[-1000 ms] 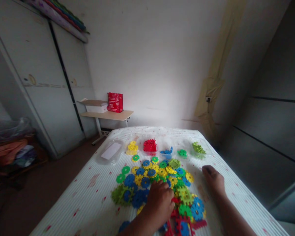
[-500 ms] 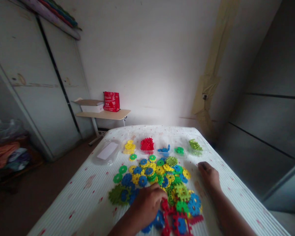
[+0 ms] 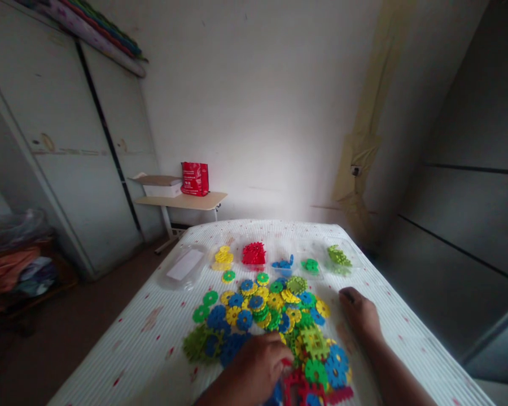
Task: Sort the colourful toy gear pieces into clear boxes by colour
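Note:
A heap of plastic gear-shaped pieces [image 3: 271,316] in blue, yellow, green and red lies on the white ribbed table [image 3: 152,338]. My left hand [image 3: 254,369] is curled over the near edge of the heap, fingers closed on a red piece [image 3: 294,379] among the red ones. My right hand [image 3: 359,316] rests on the table just right of the heap, fingers bent, and nothing shows in it. At the far side stand clear tubs, each holding pieces of one colour: yellow [image 3: 222,256], red [image 3: 254,254], blue [image 3: 283,264], green [image 3: 310,265] and light green [image 3: 337,256].
A clear tub lid with a white label [image 3: 184,265] lies at the far left of the table. Beyond stand a small side table [image 3: 182,200] with a red bag [image 3: 195,178] and a box, and a white wardrobe [image 3: 68,158]. Clothes are piled at left.
My left hand has drawn back toward me from the middle of the heap to the red pieces at its near edge. My right hand has hardly moved.

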Demonstrator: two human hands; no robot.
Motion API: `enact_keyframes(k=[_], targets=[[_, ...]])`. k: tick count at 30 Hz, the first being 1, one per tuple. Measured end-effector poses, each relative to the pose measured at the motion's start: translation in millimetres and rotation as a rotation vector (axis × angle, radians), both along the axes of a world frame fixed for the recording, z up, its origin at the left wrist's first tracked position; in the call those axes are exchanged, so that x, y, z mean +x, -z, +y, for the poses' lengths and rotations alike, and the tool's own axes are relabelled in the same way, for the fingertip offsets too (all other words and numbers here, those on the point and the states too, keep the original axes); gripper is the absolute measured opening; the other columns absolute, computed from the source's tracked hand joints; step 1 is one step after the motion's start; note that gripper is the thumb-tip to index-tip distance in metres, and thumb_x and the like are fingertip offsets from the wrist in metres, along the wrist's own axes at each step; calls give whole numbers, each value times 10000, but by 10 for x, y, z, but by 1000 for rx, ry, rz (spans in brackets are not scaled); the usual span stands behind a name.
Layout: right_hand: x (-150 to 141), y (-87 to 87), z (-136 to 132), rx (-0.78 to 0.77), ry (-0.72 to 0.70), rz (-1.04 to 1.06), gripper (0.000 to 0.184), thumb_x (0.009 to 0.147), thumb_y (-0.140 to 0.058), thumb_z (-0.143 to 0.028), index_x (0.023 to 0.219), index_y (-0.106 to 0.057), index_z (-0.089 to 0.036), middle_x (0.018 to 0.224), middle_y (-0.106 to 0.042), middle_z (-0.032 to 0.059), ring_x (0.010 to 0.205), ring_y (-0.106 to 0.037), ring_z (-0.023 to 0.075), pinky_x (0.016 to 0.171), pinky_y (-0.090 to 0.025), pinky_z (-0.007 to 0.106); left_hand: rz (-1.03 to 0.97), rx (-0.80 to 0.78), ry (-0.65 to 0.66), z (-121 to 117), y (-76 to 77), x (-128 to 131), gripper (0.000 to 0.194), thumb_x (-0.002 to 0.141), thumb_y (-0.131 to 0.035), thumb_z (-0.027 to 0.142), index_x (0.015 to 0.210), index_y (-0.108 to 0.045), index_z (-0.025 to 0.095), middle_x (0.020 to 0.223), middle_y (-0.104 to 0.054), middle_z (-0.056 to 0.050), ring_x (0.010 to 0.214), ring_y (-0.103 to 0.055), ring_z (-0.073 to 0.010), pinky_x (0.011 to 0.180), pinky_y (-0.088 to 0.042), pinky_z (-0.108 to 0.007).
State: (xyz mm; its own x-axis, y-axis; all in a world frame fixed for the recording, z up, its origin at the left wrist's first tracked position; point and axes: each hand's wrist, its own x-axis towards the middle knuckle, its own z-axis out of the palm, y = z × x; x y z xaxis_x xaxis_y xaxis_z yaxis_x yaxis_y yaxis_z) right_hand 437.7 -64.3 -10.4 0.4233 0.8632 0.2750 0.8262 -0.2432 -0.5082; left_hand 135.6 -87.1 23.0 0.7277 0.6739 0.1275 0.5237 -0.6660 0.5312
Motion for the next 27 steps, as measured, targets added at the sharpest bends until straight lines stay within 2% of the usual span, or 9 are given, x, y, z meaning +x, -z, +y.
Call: enact_keyframes(k=[5,10,13,16,19,23,25,27], targets=[[-24,-16,-2,-13,-24,3,292,793,-372,-370,801,-624,-224,761,-688,39,692,-621,176,585,-389,239,-164,-50,-105,319,-171,-103,286,709,-467,66,808,-694,209,780,-667,12,756,-595,-106,712,-432,-198],[-27,-29,-3,-43,-28,-7,285,798,-372,-379,803,-615,-228,746,-683,37,680,-614,171,572,-381,234,-411,-79,-294,877,-483,-100,231,765,-491,106,904,-668,161,896,-686,-23,831,-621,-128,765,-478,-234],[-33,-34,-1,-50,-14,-23,294,793,-367,-371,800,-623,-226,744,-683,42,684,-611,176,562,-374,237,-393,31,-447,1166,-671,-1,234,846,-519,253,1045,-595,156,1046,-626,-51,905,-600,-165,794,-495,-332],[-36,-32,3,-41,-18,-20,301,795,-358,-364,798,-622,-219,743,-680,44,686,-611,175,570,-375,240,-355,79,-492,1306,-774,91,339,855,-522,335,1140,-526,152,1139,-559,-74,963,-573,-199,802,-494,-404],[-38,-36,-2,-29,-41,2,303,801,-351,-364,789,-613,-213,735,-673,43,687,-611,172,585,-380,241,-336,89,-485,1322,-776,117,341,853,-523,336,1140,-530,152,1145,-556,-68,974,-568,-211,809,-492,-404],[-53,-72,-14,-31,-53,28,290,792,-366,-365,793,-614,-215,731,-674,38,672,-606,166,578,-380,238,-300,90,-467,1232,-654,68,336,860,-513,335,1146,-523,158,1154,-552,-76,970,-569,-200,807,-493,-403],[-64,-92,-16,-43,-38,34,283,787,-377,-365,800,-619,-219,730,-677,35,667,-603,164,567,-375,234,-283,80,-453,1124,-557,43,271,852,-526,309,1079,-569,167,1095,-582,-60,939,-574,-180,808,-490,-369],[-72,-100,-12,-59,-22,32,283,790,-376,-361,807,-621,-221,733,-681,36,674,-603,165,561,-370,232,-250,92,-376,955,-462,45,154,824,-542,232,936,-637,185,967,-621,-29,880,-576,-150,807,-478,-312]])
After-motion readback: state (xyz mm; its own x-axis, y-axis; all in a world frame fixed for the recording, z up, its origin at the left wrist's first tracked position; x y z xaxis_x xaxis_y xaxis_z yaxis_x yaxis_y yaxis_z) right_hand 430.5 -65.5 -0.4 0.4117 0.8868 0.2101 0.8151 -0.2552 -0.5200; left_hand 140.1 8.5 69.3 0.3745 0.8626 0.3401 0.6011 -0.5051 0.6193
